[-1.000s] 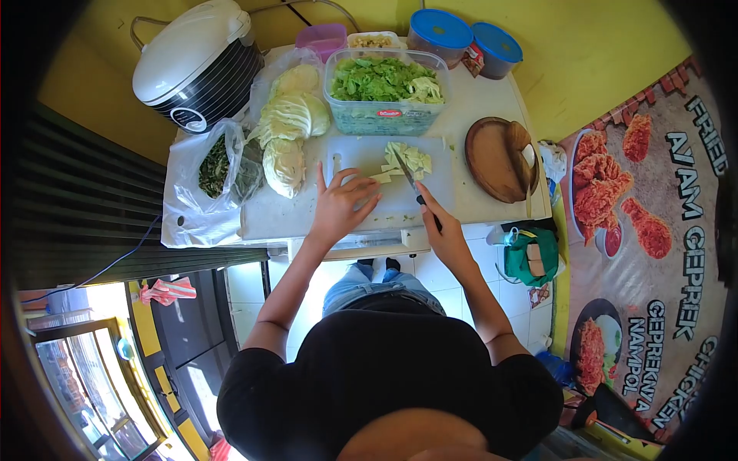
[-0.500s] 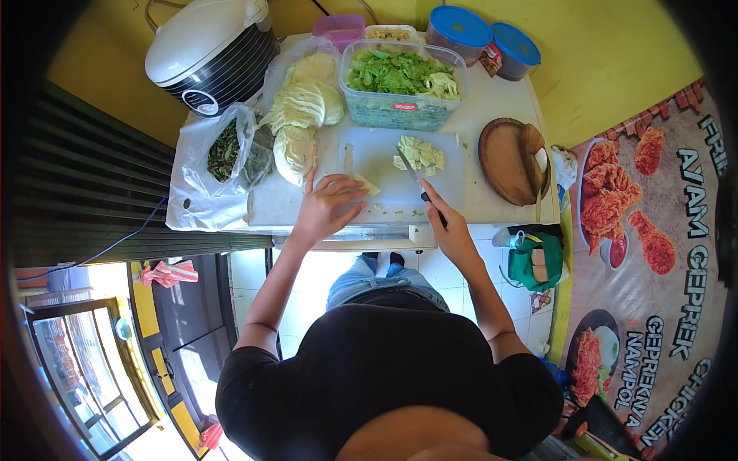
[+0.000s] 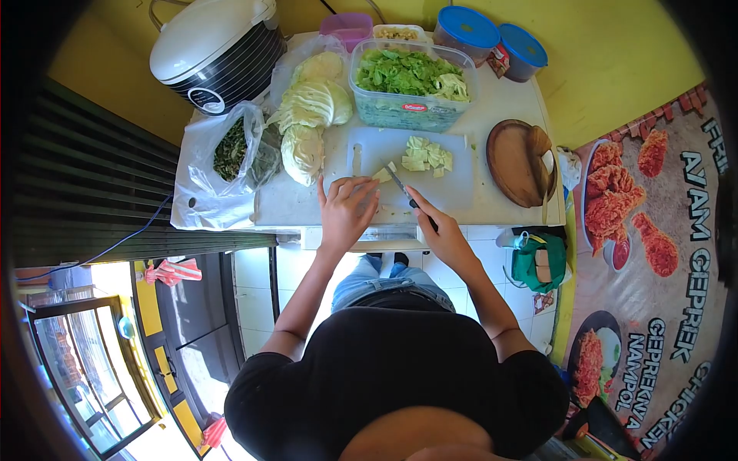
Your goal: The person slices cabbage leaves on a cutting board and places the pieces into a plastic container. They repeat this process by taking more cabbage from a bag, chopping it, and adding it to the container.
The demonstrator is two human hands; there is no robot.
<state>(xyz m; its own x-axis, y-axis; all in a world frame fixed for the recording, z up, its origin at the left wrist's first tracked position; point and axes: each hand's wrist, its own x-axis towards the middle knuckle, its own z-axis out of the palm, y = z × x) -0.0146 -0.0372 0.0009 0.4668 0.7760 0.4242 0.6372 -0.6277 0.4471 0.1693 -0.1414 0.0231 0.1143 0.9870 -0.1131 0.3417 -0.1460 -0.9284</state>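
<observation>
My right hand (image 3: 443,230) is wrapped round the dark handle of a kitchen knife (image 3: 399,180), its blade slanting up and left over the white cutting board (image 3: 453,188). The blade meets a pale cabbage piece (image 3: 382,175) near the board's left side. My left hand (image 3: 347,209) presses this piece with its fingertips; the thumb is partly hidden. Cut cabbage squares (image 3: 427,156) lie in a small heap on the board, right of the blade. Left of the board, a cabbage (image 3: 302,154) and loose leaves rest partly on a plastic bag.
Behind the board stands a clear tub (image 3: 415,115) of chopped greens. A round wooden mortar and pestle (image 3: 511,165) lie to the right. A bag of dark leaves (image 3: 229,154) and a rice cooker (image 3: 215,58) are left. Blue-lidded containers (image 3: 467,28) stand at the back.
The knife has moved left, from beside the cut heap to the cabbage piece under my left fingertips. The whole view has shifted slightly.
</observation>
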